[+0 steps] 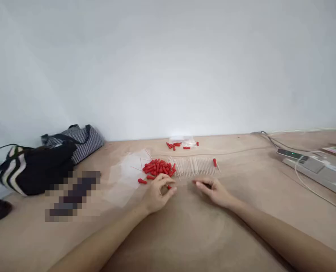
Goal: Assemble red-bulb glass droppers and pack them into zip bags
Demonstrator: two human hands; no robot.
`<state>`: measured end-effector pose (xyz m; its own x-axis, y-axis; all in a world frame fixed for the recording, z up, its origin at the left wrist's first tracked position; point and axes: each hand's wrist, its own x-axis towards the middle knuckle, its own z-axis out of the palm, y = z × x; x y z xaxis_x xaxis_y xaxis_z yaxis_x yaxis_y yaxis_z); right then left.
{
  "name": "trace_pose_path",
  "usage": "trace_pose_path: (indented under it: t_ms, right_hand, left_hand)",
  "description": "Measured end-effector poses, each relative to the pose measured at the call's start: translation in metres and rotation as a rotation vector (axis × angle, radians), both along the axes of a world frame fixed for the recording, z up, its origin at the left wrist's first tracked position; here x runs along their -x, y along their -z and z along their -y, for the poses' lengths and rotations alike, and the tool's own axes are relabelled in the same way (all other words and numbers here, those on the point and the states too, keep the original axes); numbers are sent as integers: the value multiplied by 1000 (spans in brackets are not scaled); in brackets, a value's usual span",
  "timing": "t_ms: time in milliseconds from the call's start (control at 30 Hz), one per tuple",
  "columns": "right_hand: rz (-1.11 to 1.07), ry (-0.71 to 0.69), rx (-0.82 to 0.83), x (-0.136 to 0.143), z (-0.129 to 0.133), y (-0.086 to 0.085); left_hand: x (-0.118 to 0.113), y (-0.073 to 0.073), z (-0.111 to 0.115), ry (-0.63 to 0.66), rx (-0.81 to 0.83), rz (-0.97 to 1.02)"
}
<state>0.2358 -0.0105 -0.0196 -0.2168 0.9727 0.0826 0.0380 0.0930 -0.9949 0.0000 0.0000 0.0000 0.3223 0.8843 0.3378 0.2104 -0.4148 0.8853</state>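
Note:
Red pieces (160, 166) lie heaped at the middle of the table, partly on a clear plastic sheet. Thin pale sticks (194, 166) are laid side by side to the right of the heap, with one red piece (214, 162) at their right end. My left hand (158, 193) is just below the heap, thumb and fingers apart, with a red piece (169, 187) between or behind them. Below the sticks, my right hand (211, 190) has its thumb and forefinger together at a small reddish tip (194, 182), too small to make out.
Several red pieces (174, 145) lie near the wall beside a clear bag (189, 141). Black and striped bags (85, 141) stand at the left. A power strip (289, 154), cables and a pale device (318, 172) are at the right.

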Motion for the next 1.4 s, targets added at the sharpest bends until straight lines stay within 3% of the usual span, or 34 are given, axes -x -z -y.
trace_pose_path:
  t_ms: [100, 233, 400, 700, 800, 867, 933, 1033, 1100, 1233, 1300, 1400]
  right_hand:
    - [-349, 0, 161, 3, -8, -1]
    - [-603, -23, 319, 3, -14, 2]
    - [-606, -17, 363, 3, -15, 5]
    - [-482, 17, 274, 3, -14, 4]
    - [-245, 231, 153, -18, -34, 1]
    - [62, 543, 49, -40, -53, -1]
    - [152, 656, 53, -62, -71, -1]
    - [281, 733, 92, -84, -89, 4]
    - [368, 751, 113, -90, -96, 9]
    - [507, 723, 130, -89, -104, 15]
    - [557, 687, 130, -87, -106, 17]
    - [610, 632, 128, -85, -108, 18]
  left_hand:
    - [-13, -4, -11, 102, 326, 354]
    - [-13, -4, -18, 128, 659, 711]
    - [-5, -3, -17, 48, 710, 834]
    - [-3, -3, -17, 90, 717, 840]
    - [-3, -3, -17, 109, 711, 836]
    - [-3, -2, -17, 108, 703, 826]
    - [-5, -1, -17, 73, 664, 807]
    - [-4, 1, -17, -53, 469, 627]
    - [-1, 0, -14, -93, 236, 311]
    - [7, -5, -6, 97, -226, -310]
    - [9, -6, -4, 161, -320, -443]
    - [7, -1, -4, 157, -370, -524]
